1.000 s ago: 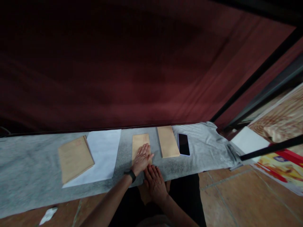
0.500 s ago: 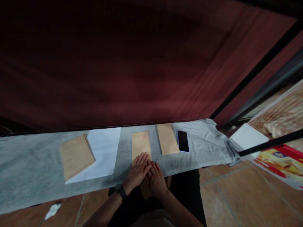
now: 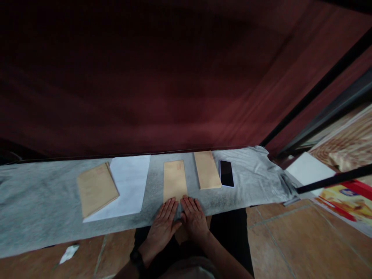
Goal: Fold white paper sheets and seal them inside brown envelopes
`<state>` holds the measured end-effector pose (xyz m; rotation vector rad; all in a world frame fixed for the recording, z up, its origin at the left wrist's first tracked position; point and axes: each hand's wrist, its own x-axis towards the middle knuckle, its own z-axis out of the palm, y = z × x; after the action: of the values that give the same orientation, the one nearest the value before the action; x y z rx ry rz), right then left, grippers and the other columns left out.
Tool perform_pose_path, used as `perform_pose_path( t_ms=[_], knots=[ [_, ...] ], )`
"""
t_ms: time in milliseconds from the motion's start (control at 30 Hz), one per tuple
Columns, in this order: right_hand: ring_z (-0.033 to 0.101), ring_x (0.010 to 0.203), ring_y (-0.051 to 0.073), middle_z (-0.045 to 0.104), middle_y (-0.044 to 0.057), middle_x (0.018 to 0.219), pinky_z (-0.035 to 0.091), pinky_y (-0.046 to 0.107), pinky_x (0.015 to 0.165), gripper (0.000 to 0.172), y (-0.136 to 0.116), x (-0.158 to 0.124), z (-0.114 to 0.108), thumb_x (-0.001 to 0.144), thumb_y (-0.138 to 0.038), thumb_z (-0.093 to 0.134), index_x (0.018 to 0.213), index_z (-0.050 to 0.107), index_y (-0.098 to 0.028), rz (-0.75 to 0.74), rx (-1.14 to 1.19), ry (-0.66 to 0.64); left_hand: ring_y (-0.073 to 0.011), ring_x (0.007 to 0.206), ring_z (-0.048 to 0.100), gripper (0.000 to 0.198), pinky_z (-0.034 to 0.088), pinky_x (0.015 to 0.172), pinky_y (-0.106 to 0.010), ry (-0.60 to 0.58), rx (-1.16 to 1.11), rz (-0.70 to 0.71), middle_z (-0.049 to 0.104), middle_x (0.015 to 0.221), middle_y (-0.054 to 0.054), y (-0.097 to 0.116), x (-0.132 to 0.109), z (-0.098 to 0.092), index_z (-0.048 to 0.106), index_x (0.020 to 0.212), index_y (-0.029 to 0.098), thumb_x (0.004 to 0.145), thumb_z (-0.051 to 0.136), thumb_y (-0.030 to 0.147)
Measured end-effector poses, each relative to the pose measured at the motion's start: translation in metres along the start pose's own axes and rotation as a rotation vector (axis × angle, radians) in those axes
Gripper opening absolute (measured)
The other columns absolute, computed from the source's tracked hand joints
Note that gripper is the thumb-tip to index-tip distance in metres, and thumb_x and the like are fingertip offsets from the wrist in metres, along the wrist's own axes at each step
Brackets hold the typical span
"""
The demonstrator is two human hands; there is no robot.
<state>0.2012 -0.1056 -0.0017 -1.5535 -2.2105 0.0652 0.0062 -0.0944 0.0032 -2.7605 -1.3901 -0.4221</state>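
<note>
A brown paper envelope (image 3: 174, 179) with small red print near its far end lies flat on the grey cloth in front of me. Across its near end rests my left hand (image 3: 163, 221), palm down with the fingers stretched out. My right hand (image 3: 194, 217) lies flat beside it, fingers extended over the envelope's near right corner. The thumbs are close together. What is under the palms is hidden. To the right lies a stack of brown envelopes (image 3: 207, 170), close to a dark-screened phone (image 3: 226, 173).
Grey cloth (image 3: 43, 205) covers the long narrow surface. On the left, more brown envelopes (image 3: 98, 190) overlap a white paper sheet (image 3: 132, 186). A dark red panel (image 3: 174, 97) rises behind. A black bar (image 3: 334, 182) and a red-yellow box (image 3: 348, 199) are at right.
My left hand has slid back toward me and to the left, off the right hand's fingers. The two hands now lie side by side, and more of the envelope shows.
</note>
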Motion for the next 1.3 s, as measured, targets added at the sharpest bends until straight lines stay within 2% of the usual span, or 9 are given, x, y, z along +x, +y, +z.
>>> perform_pose_path(
  t_ms=[167,267,367,433,733,900,1033,1167,1300],
  knots=[
    [0.046,0.138,0.023,0.053,0.007,0.148,0.029,0.045,0.119,0.048,0.006,0.001,-0.002,0.102,-0.039,0.046,0.146,0.048,-0.019,0.039,0.006,0.018,-0.0293,0.144,0.038,0.068,0.039,0.114,-0.047,0.018,0.027,0.006,0.041,0.155,-0.015,0.002,0.001,0.002,0.036,0.152,0.013,0.096,0.046,0.050],
    [0.046,0.138,0.024,0.055,0.010,0.146,0.033,0.045,0.118,0.048,-0.005,0.007,-0.001,0.102,-0.039,0.044,0.143,0.051,-0.016,0.052,0.019,0.038,-0.0276,0.144,0.038,0.063,0.038,0.115,-0.046,0.003,0.033,-0.007,0.042,0.155,-0.014,0.002,0.000,0.004,0.036,0.152,0.013,0.096,0.045,0.040],
    [0.045,0.138,0.021,0.054,0.010,0.146,0.035,0.041,0.117,0.050,-0.020,0.010,0.001,0.103,-0.040,0.041,0.146,0.047,-0.014,-0.007,0.057,0.025,-0.0242,0.143,0.040,0.060,0.037,0.116,-0.044,-0.003,0.035,-0.027,0.045,0.153,-0.013,0.002,0.000,0.005,0.036,0.152,0.013,0.094,0.040,0.025],
    [0.044,0.139,0.021,0.053,0.010,0.147,0.035,0.040,0.118,0.053,-0.026,0.009,0.001,0.103,-0.042,0.041,0.148,0.044,-0.013,-0.023,0.067,0.017,-0.0232,0.143,0.040,0.061,0.037,0.117,-0.043,-0.002,0.038,-0.031,0.045,0.153,-0.013,0.001,-0.001,0.005,0.035,0.153,0.013,0.092,0.038,0.021],
    [0.043,0.140,0.020,0.049,0.008,0.150,0.031,0.040,0.120,0.054,-0.010,0.000,-0.004,0.103,-0.043,0.042,0.149,0.042,-0.015,-0.020,0.034,0.005,-0.0287,0.143,0.040,0.066,0.043,0.112,-0.046,0.027,0.063,-0.042,0.043,0.154,-0.015,-0.007,-0.009,0.002,0.033,0.153,0.014,0.097,0.045,0.046],
    [0.045,0.139,0.021,0.052,0.010,0.148,0.033,0.042,0.118,0.052,-0.007,-0.001,-0.003,0.103,-0.041,0.043,0.148,0.043,-0.014,-0.009,0.041,0.009,-0.0287,0.142,0.041,0.061,0.040,0.113,-0.048,0.034,0.094,-0.065,0.044,0.153,-0.017,-0.007,-0.007,0.003,0.036,0.151,0.012,0.099,0.040,0.043],
    [0.046,0.138,0.021,0.054,0.010,0.146,0.032,0.041,0.119,0.050,-0.007,0.000,0.000,0.102,-0.038,0.046,0.147,0.046,-0.014,-0.005,0.044,0.013,-0.0256,0.144,0.038,0.057,0.038,0.115,-0.045,0.011,0.047,-0.079,0.042,0.155,-0.015,-0.004,0.011,0.006,0.036,0.152,0.014,0.101,0.037,0.039],
    [0.048,0.136,0.021,0.056,0.011,0.144,0.032,0.041,0.119,0.045,-0.006,0.000,0.004,0.102,-0.031,0.047,0.142,0.051,-0.013,-0.008,0.025,0.035,-0.0243,0.146,0.034,0.055,0.035,0.118,-0.044,-0.030,0.008,-0.054,0.040,0.156,-0.014,-0.005,0.043,0.011,0.038,0.150,0.012,0.101,0.035,0.036],
    [0.048,0.135,0.022,0.058,0.012,0.142,0.033,0.042,0.119,0.046,-0.005,-0.001,0.005,0.100,-0.030,0.049,0.142,0.051,-0.011,-0.011,0.039,0.020,-0.0239,0.148,0.031,0.055,0.030,0.120,-0.045,-0.042,-0.022,-0.074,0.039,0.157,-0.015,-0.008,0.076,0.017,0.037,0.150,0.009,0.101,0.035,0.034]
  ],
)
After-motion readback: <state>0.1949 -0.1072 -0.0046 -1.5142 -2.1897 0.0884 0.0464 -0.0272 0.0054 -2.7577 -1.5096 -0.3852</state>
